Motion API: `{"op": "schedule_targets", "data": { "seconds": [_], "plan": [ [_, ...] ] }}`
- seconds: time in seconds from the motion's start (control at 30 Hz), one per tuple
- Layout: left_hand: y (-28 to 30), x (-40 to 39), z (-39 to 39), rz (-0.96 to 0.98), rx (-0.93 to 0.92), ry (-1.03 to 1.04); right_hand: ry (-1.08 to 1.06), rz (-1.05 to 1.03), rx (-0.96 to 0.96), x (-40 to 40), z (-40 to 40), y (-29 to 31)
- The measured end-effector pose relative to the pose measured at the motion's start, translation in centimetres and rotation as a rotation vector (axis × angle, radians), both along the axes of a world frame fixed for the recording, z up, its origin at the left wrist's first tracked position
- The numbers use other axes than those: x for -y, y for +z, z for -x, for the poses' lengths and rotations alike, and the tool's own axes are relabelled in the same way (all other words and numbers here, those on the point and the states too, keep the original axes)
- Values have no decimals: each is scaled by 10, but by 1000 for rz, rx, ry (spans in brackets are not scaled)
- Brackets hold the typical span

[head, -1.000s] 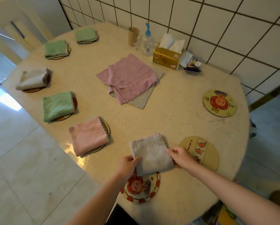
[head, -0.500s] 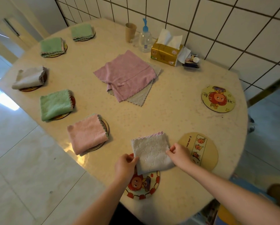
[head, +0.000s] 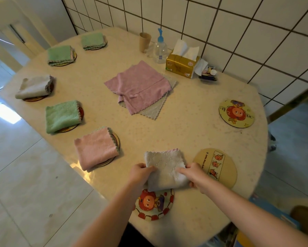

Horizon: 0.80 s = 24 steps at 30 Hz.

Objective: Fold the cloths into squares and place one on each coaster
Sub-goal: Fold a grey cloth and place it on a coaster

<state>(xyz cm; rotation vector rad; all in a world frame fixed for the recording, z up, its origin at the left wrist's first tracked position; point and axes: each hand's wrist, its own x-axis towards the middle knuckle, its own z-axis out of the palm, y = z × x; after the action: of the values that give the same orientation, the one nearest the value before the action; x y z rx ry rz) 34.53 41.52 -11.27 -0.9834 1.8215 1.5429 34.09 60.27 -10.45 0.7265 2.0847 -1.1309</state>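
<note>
A folded grey-white cloth (head: pixel 165 166) lies at the near table edge, its near end over a round red cartoon coaster (head: pixel 154 205). My left hand (head: pixel 139 172) grips the cloth's left edge and my right hand (head: pixel 194 174) grips its right edge. A beige coaster (head: pixel 221 166) lies bare just right of my right hand, and a yellow cartoon coaster (head: pixel 236 113) lies bare further right. In the table's middle an unfolded pink cloth (head: pixel 139 84) rests on an unfolded grey cloth (head: pixel 153 109).
Along the left side, several coasters carry folded cloths: pink (head: pixel 96 148), green (head: pixel 61 115), grey (head: pixel 34 85), green (head: pixel 60 54) and green (head: pixel 92 40). A paper cup (head: pixel 144 41), pump bottle (head: pixel 160 48) and tissue box (head: pixel 182 65) stand by the tiled wall.
Both hands have closed in on the grey-white cloth's side edges, and the cloth has slid slightly nearer, over more of the red coaster.
</note>
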Motion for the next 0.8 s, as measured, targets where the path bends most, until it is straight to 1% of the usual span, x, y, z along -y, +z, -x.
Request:
{"op": "schedule_targets", "data": {
  "seconds": [0.1,0.17,0.27,0.4,0.47,0.53,0.63,0.8],
  "plan": [
    [7,15,-15,-103,-37,37,72,80,-71,4,-11,9],
    [10,28,-30,-139,-42,0,119,103,-101,9,-21,10],
    [11,47,-56,-56,-35,-33,203,82,-101,19,-40,4],
    [-1,59,-81,31,-26,12,270,19,-134,30,-61,-4],
    [-8,63,-89,99,-37,-7,291,-22,-158,33,-65,-8],
    [-14,64,-94,211,-73,-44,309,-55,-185,34,-68,-11],
    [-12,62,-98,403,-136,-162,323,-107,-200,33,-68,-14],
    [1,68,-91,624,-279,-410,320,-288,-163,19,-48,-12]
  ]
}}
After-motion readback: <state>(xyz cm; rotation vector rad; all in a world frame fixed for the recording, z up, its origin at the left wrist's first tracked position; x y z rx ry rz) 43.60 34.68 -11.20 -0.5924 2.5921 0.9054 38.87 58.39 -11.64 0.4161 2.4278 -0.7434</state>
